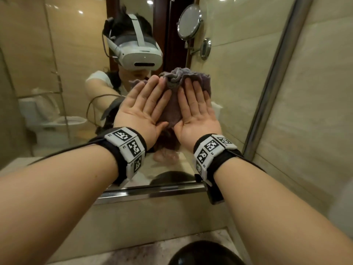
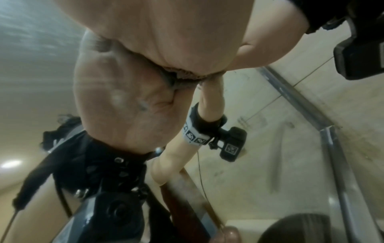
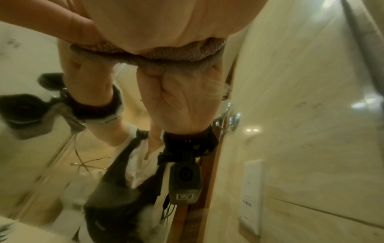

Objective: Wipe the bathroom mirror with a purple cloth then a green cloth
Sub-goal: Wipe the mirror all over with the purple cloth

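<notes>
Both hands (image 1: 168, 109) flat on purple cloth (image 1: 174, 109), mirror (image 1: 66, 54), no legible txt

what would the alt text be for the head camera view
Two hands, left hand and right hand, press a bunched purple cloth flat-fingered against a bathroom mirror, both wrists wearing black bands with white coded tags. The mirror reflects the person in a white headset, a toilet and a round shaving mirror on the tiled wall.

Dusty purple cloth (image 1: 177, 104); beige wall tiles (image 1: 309, 115); black-and-white patterned wristbands (image 1: 128, 148).
</notes>
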`<state>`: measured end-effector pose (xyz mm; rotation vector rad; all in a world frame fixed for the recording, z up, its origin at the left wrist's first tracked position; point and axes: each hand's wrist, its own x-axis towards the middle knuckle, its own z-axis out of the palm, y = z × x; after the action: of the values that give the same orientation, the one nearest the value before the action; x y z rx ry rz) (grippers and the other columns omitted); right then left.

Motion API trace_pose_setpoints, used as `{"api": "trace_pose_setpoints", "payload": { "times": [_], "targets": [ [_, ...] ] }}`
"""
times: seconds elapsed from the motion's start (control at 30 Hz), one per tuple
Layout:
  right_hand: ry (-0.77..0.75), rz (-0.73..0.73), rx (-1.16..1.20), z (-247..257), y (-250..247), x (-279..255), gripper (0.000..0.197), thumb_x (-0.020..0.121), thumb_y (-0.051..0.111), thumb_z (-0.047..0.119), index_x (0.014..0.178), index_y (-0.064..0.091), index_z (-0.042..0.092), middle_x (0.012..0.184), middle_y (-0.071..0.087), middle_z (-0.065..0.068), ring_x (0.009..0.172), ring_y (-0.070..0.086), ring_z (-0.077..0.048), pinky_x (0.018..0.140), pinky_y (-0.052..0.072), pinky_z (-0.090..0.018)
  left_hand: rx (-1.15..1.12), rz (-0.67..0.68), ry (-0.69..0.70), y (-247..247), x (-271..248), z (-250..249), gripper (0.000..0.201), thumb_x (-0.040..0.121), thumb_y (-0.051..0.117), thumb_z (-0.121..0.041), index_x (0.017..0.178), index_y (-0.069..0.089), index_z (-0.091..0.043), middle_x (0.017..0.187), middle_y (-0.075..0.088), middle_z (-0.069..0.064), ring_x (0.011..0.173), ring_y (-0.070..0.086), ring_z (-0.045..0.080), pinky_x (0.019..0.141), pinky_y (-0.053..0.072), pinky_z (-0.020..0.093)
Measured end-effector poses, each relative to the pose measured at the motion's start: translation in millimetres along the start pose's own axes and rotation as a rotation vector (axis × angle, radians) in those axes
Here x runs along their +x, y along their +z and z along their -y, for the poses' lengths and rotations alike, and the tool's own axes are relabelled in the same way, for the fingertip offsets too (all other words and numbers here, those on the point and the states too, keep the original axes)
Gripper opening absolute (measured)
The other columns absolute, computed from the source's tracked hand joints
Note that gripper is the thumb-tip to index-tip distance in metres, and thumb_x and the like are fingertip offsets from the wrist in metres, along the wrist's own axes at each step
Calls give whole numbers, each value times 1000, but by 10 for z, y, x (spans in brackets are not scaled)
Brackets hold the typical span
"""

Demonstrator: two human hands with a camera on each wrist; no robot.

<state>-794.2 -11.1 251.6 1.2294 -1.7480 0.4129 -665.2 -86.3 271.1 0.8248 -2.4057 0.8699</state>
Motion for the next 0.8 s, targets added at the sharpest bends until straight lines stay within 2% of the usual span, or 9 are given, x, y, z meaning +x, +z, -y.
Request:
{"api": "trace_pose_setpoints", "payload": {
  "times": [0.07,0.13,0.2,0.27,0.33,0.5,0.63,0.73,0.8],
  "targets": [
    [13,14,-18,-170,27,-49,82,72,58,24,143,22,4,150,29,-12,138,25,-28,114,5,-37,4,-8,10,-46,62,-147,71,94,8,-52,126,-37,-7,130,-47,14,136,-31,28,100,-31,40],
    [44,31,-39,-330,33,-107,80,74,58,26,143,25,3,150,29,-14,138,26,-30,114,6,-38,11,-17,35,-108,135,-288,70,95,8,-51,128,-36,-7,137,-43,14,137,-30,29,101,-31,41],
    [80,54,-35,-480,-27,-164,74,79,45,30,144,23,4,152,20,-12,140,20,-29,114,1,-37,27,-31,76,-171,228,-438,70,96,8,-50,131,-34,-7,146,-36,14,138,-28,29,102,-28,41],
    [113,135,-51,-657,-85,-215,72,81,22,36,144,-3,10,150,-9,-4,142,-1,-23,114,-13,-33,32,-48,120,-233,330,-602,71,97,9,-49,134,-33,-6,149,-32,15,138,-27,29,101,-27,41],
    [146,199,-80,-837,-118,-282,68,77,8,36,136,-19,12,143,-25,-1,143,-11,-24,112,-16,-32,31,-65,156,-282,424,-759,70,98,10,-48,133,-33,-5,149,-31,15,138,-27,30,101,-27,42],
    [226,245,-108,-1175,-119,-383,69,72,1,37,132,-18,8,141,-25,-3,143,-7,-28,113,-10,-35,23,-85,236,-388,627,-1091,70,99,14,-45,143,-24,-5,151,-27,15,139,-24,31,101,-26,41],
    [247,180,-140,-1261,-106,-428,66,80,14,32,134,-3,-1,148,-3,-10,142,8,-29,115,4,-39,38,-102,246,-411,684,-1231,69,99,13,-45,144,-22,-6,151,-27,15,139,-24,31,103,-25,40],
    [242,212,-140,-1258,-115,-431,63,81,9,31,132,-15,2,149,-15,-8,142,-6,-24,114,-7,-35,43,-128,267,-423,653,-1182,69,99,13,-45,144,-21,-5,152,-25,15,140,-22,30,102,-25,40],
    [262,258,-125,-1267,-109,-429,65,83,15,29,132,-20,3,152,-16,-13,142,-12,-27,112,-12,-35,55,-144,291,-413,625,-1124,69,100,13,-45,144,-20,-5,152,-24,15,140,-21,29,102,-25,39]
  ]
}}
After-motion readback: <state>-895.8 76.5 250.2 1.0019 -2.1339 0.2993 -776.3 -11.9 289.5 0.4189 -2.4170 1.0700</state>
